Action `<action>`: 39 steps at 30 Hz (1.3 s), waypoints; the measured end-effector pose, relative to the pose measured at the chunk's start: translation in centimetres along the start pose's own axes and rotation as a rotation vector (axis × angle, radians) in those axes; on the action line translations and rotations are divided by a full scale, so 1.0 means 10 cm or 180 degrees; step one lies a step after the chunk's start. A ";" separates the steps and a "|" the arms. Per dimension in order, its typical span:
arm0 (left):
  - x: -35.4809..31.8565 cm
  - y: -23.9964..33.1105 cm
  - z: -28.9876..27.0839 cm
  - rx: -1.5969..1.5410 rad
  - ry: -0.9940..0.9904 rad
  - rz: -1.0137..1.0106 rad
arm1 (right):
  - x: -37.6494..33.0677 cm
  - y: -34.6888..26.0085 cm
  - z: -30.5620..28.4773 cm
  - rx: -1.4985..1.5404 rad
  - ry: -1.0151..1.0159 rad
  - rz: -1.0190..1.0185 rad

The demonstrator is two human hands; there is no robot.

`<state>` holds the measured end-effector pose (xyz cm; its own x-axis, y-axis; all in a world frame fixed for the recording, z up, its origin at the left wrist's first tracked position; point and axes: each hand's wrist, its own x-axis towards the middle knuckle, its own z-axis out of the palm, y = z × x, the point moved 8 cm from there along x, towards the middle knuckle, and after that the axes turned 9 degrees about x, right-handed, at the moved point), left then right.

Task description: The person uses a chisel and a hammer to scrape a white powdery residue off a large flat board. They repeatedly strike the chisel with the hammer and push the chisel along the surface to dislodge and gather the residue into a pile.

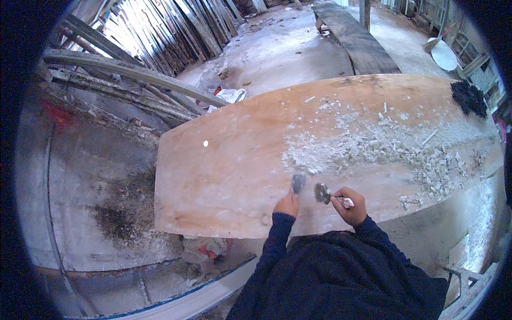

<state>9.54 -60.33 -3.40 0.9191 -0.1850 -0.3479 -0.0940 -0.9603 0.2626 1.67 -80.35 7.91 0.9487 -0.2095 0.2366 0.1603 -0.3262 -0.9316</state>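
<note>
On the wide orange-brown wooden board [224,176] (white putty crumbs [384,144] at two o'clock), left hand [287,205] grips a grey-bladed scraper [298,183]; right hand [351,205] clasps a putty-caked scraper [322,193].

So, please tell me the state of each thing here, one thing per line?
Left hand: closed on a scraper, blade on the board.
Right hand: closed on a second scraper.
Wooden board: lying flat, left part bare.
White filler debris: scattered, loose, on the right part.

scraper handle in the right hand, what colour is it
White with a bit of red, on the scraper in the right hand; head view.
</note>
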 end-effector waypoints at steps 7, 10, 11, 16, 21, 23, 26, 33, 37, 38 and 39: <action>0.26 0.02 0.15 0.0150 0.0075 0.0019 | 0.03 -0.07 0.16 -0.0040 0.0028 -0.0130; 0.21 0.01 0.03 -0.0010 -0.0033 0.0178 | 0.00 0.00 0.09 -0.0071 0.0224 -0.0020; 0.11 -0.02 0.04 0.0015 -0.0114 0.0182 | -0.02 0.01 0.07 -0.0100 0.0232 0.0037; 0.03 -0.13 0.18 -0.0199 0.0246 0.0387 | -0.03 -0.04 0.09 -0.0095 0.0278 0.0253; 0.28 -0.10 0.02 0.0107 0.0039 0.0355 | -0.01 -0.07 0.10 -0.0192 0.0394 0.0068; 0.14 -0.20 -0.05 0.0094 -0.0050 0.0437 | -0.02 -0.04 0.09 -0.0225 0.0431 0.0155; 0.15 -0.27 0.13 -0.0009 -0.0128 0.0551 | -0.02 -0.04 0.11 -0.0275 0.0443 0.0192; 0.52 -0.12 -0.24 0.0179 -0.0134 0.0624 | -0.02 -0.02 0.25 -0.0261 0.0423 0.0081; 0.23 -0.33 -0.09 0.0121 -0.0410 0.0607 | -0.02 0.00 0.24 -0.0253 0.0427 0.0183; 0.32 -0.26 -0.08 0.0052 -0.0296 0.0636 | -0.02 0.01 0.23 -0.0241 0.0494 0.0197; 0.45 -0.16 -0.08 -0.0034 -0.0151 0.0622 | -0.01 0.01 0.24 -0.0214 0.0517 0.0180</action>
<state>14.15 -59.49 -4.69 0.8647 -0.3775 -0.3313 -0.2645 -0.9030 0.3386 2.24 -78.15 7.12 0.8983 -0.3737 0.2310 0.0843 -0.3695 -0.9254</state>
